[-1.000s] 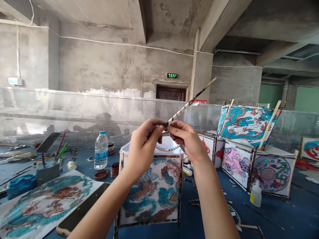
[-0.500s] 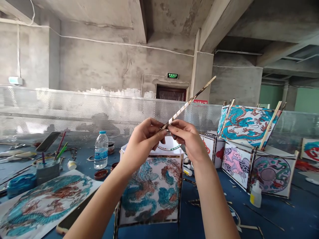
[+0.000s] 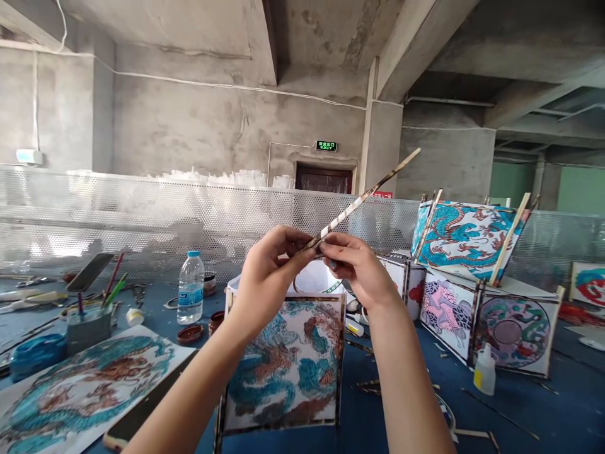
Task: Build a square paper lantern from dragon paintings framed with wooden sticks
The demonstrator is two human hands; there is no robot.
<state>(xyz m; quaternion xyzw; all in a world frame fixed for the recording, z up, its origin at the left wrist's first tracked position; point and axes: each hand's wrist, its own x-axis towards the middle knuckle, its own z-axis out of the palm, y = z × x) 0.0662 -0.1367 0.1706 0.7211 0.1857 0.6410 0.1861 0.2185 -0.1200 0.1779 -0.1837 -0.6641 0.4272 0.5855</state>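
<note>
A thin wooden stick [image 3: 371, 191], scorched dark in patches and banded with white, slants up to the right above the table. My left hand [image 3: 271, 268] pinches its lower end between thumb and fingers. Close beside it, my right hand [image 3: 352, 258] grips the stick with thumb and fingertips at the lower edge of the white part. Just below both hands stands a box-shaped frame with dark stick edges and a painted dragon panel [image 3: 283, 372]. The stick's lowest tip is hidden by my fingers.
Left are a water bottle [image 3: 190, 289], a grey brush pot [image 3: 89, 325], a blue paint jar [image 3: 38, 354] and a dragon painting [image 3: 94, 391]. Right stand painted lantern-like frames [image 3: 472, 243] and a glue bottle [image 3: 484, 372]. A perforated metal partition [image 3: 118, 221] runs behind the table.
The stick's upper end has tipped slightly lower and to the right. Both hands keep their hold, with the right fingers shifted a little.
</note>
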